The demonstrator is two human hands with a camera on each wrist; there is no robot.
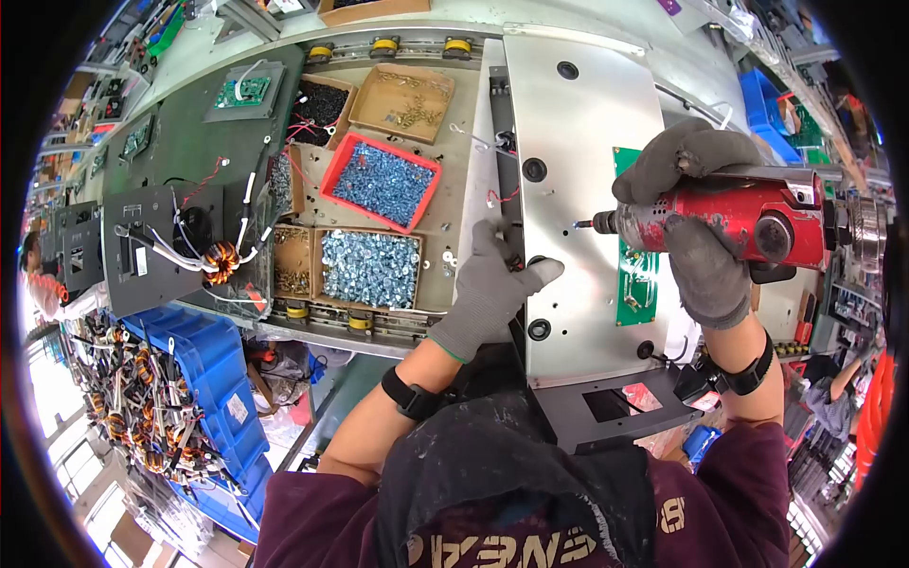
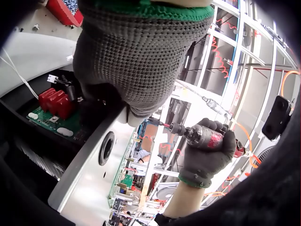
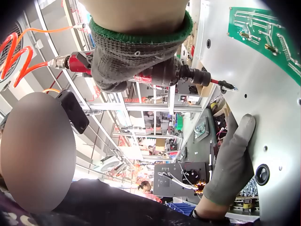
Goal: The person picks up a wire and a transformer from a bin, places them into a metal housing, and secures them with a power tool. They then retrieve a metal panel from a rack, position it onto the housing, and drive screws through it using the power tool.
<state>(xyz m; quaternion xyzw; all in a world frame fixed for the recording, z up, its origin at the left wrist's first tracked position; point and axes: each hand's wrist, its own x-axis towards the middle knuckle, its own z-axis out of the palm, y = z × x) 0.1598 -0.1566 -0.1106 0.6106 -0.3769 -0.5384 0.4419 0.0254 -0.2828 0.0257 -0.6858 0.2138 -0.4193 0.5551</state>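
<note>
My right hand (image 1: 705, 270), in a grey glove, grips a red air screwdriver (image 1: 805, 227) held sideways over a silver metal panel (image 1: 587, 114). Its bit, with a small shiny piece at the tip, points left, close over a small hole in the panel. My gloved left hand (image 1: 485, 295) holds the panel's left edge, thumb on the top face and fingers down over the side. A green circuit board (image 1: 636, 289) shows along the panel's right part. In the left wrist view, another board with red components (image 2: 57, 104) sits in the dark gap beside the panel edge.
Left of the panel stand a red tray (image 1: 331, 180) of small screws and a cardboard box (image 1: 369, 270) of larger fasteners. A dark plate with a copper coil (image 1: 222, 263) lies farther left. A blue crate (image 1: 213, 379) stands below. An orange coiled hose (image 3: 28, 52) trails from the screwdriver.
</note>
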